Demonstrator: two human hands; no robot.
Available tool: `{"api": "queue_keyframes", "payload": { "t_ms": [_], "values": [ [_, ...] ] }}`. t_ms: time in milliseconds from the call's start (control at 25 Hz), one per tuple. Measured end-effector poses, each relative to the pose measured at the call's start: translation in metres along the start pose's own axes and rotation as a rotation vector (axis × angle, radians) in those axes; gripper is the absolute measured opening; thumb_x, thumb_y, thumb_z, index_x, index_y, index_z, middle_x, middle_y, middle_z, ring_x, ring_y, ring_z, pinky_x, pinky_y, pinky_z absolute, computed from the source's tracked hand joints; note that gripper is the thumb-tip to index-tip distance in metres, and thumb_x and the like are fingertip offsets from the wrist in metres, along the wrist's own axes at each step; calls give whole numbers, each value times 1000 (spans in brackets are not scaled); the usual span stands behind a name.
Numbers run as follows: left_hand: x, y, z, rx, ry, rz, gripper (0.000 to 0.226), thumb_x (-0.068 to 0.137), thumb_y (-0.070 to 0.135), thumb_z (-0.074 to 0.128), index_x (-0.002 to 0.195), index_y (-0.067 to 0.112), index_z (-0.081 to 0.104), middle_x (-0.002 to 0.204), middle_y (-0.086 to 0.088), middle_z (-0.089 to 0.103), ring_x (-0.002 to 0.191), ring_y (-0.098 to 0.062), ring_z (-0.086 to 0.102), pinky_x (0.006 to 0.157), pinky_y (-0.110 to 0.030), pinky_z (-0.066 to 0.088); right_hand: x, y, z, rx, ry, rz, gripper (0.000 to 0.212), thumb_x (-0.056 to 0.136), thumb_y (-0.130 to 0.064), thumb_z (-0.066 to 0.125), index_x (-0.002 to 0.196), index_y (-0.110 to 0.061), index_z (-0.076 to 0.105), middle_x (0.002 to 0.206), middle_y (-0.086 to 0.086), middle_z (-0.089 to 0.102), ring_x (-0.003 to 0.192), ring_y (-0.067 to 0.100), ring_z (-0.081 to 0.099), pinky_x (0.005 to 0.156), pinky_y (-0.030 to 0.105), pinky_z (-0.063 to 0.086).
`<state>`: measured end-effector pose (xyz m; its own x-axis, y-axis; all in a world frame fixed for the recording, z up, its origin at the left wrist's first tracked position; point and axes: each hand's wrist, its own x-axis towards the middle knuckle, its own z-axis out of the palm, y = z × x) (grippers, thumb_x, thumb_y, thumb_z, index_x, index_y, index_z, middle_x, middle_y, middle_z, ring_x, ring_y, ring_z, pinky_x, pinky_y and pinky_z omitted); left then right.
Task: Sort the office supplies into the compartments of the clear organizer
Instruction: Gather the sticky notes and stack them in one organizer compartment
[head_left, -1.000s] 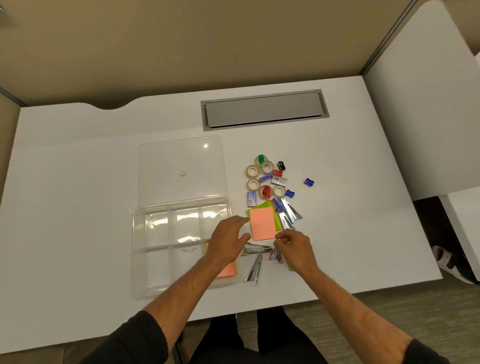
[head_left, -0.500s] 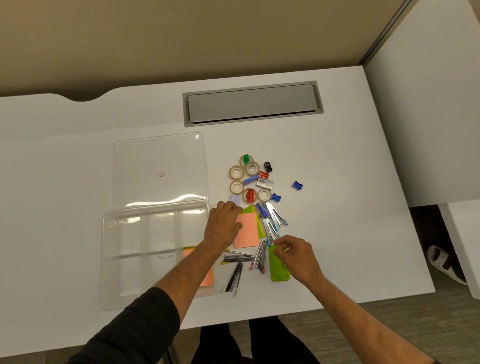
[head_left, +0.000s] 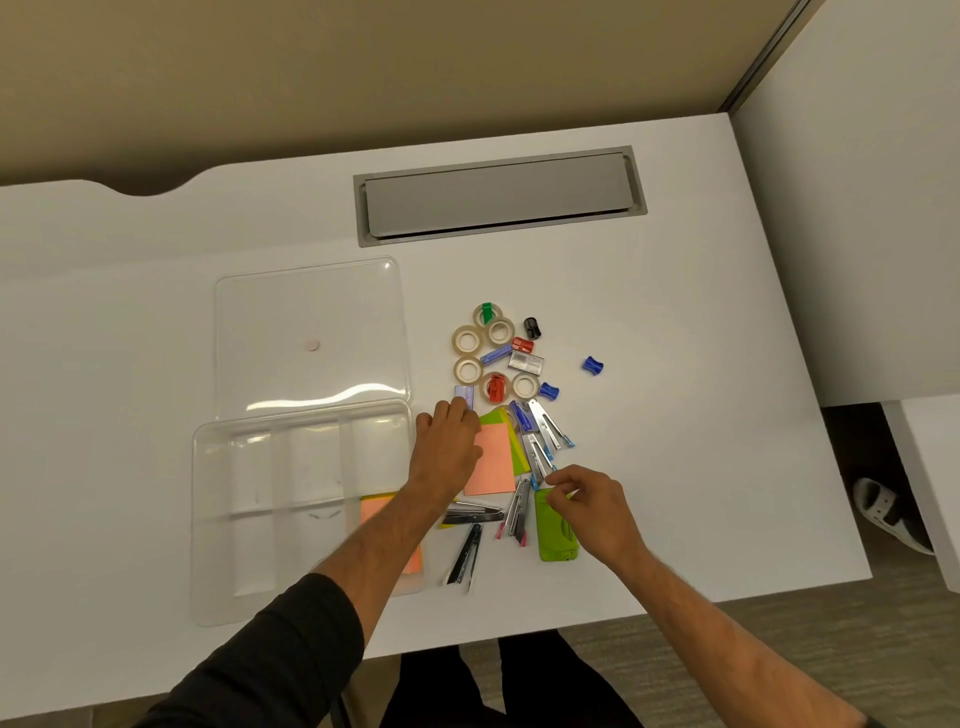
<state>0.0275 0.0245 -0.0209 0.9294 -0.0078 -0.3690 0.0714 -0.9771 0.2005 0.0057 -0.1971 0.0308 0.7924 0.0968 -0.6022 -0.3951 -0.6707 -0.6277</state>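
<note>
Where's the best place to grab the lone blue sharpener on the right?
Take the blue sharpener at its narrow waist, coming straight down from above. It lies flat on the desk, apart from the pile, with bare surface all round, and its pinched middle between flared ends gives the fingers a natural seat. Probably a thumb-and-forefinger pinch is enough.

Camera, one only: head-worn, wide-angle. I get it looking forward and steeply down from above the near edge of the white tabletop (head_left: 675, 291). Close range: both forearms enter from the bottom of frame, and the tabletop fills most of the picture. Tan partition wall (head_left: 363, 67) across the top. Straight edges bow toward the borders. No second view to compare.
</note>
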Motion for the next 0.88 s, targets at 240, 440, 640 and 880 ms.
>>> {"api": "queue_keyframes", "payload": {
  "t_ms": [240, 440, 640, 880],
  "values": [
    [-12, -10, -21, -263, 8, 2, 5, 88, 30, 62, 89, 25, 63, 96, 6, 62, 94, -19, 53, 83, -39, 35, 8, -9, 11, -1, 51, 7, 11, 85, -16, 68, 93, -21, 73, 82, -4, 68, 74, 16, 63, 69, 31, 52],
    [-33, -28, -39, -557, 31, 84, 19, 85, 25, 68, 103, 24, 64, 90, 6, 65, 84, -18, 58, 78, -40, 47, 28, -26, 30, -78, 83, 29, 26, 84, -21, 66, 110, -23, 69, 91, -1, 70, 78, 17, 62, 75, 30, 52],
    [-43, -40, -43, -530, -28, 70, 50, 87, 24, 69, 134, 28, 52, 103, 4, 65, 92, -19, 57, 85, -37, 45, 48, -29, 50, -175, 85, 80, 29, 89, -27, 60, 118, -22, 64, 117, 6, 67, 90, 23, 63, 72, 26, 42],
    [-55, -37, -49, -720, 144, 61, 10, 82, 23, 73, 86, 28, 66, 81, 12, 55, 79, -8, 52, 72, -27, 44, 58, -34, 68, -244, 140, 111, 27, 88, -35, 61, 113, -23, 61, 106, 4, 67, 92, 25, 62, 74, 33, 44]
  ]
}}
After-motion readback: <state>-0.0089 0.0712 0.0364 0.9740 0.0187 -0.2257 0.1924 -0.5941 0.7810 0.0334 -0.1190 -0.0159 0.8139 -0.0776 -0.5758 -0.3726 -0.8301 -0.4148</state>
